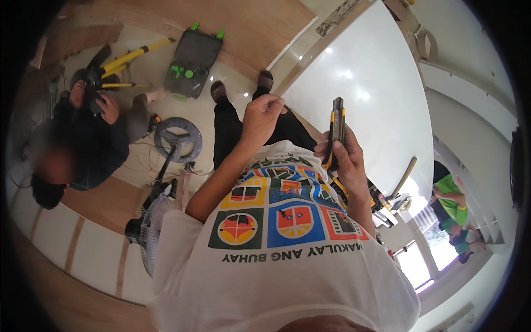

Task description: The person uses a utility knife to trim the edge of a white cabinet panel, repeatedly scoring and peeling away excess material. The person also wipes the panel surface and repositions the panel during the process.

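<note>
My right hand (pixel 349 160) is wrapped round a yellow-and-black utility knife (pixel 335 133), held upright in front of my shirt with its tip pointing away from me. To the left, my left hand (pixel 262 120) is raised, its fingers curled and the thumb pressed against them. Whatever may be between those fingers is too small or hidden to make out. Just beyond both hands lies a large white glossy panel (pixel 376 83), its near left corner close to my left fingertips.
At left, a person (pixel 88 138) in dark clothes handles a yellow-legged tripod (pixel 130 57). An open dark tool case (pixel 193 61) lies on the floor. A standing fan (pixel 152 232) with a round base (pixel 178 139) is beside my left arm. Another person (pixel 451 193) is at far right.
</note>
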The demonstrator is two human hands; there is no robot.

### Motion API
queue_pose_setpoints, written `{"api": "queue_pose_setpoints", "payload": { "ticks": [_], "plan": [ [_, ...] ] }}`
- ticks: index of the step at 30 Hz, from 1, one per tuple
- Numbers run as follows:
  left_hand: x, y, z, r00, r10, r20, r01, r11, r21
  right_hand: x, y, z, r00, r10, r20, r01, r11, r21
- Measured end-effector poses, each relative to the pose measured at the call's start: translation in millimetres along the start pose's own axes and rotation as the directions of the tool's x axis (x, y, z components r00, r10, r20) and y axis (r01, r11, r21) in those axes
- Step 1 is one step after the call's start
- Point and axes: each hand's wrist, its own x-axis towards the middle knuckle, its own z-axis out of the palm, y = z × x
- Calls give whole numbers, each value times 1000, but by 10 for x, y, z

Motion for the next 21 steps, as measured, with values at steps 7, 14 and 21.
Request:
{"api": "queue_pose_setpoints", "payload": {
  "ticks": [7, 14, 21],
  "plan": [
    [140, -82, -90, 998, -57, -5, 57, 998, 21, 55, 104, -287, 1000, -7, 4, 6, 991, 136],
    [160, 65, -34, 982, -188, 8, 188, 982, -21, -262, 351, -639, 903, -396, 168, 294, 853, 431],
    [163, 68, -168, 970, -242, 28, 242, 970, -20, -492, 675, -586, 927, -375, -8, 343, 840, 421]
  ]
}}
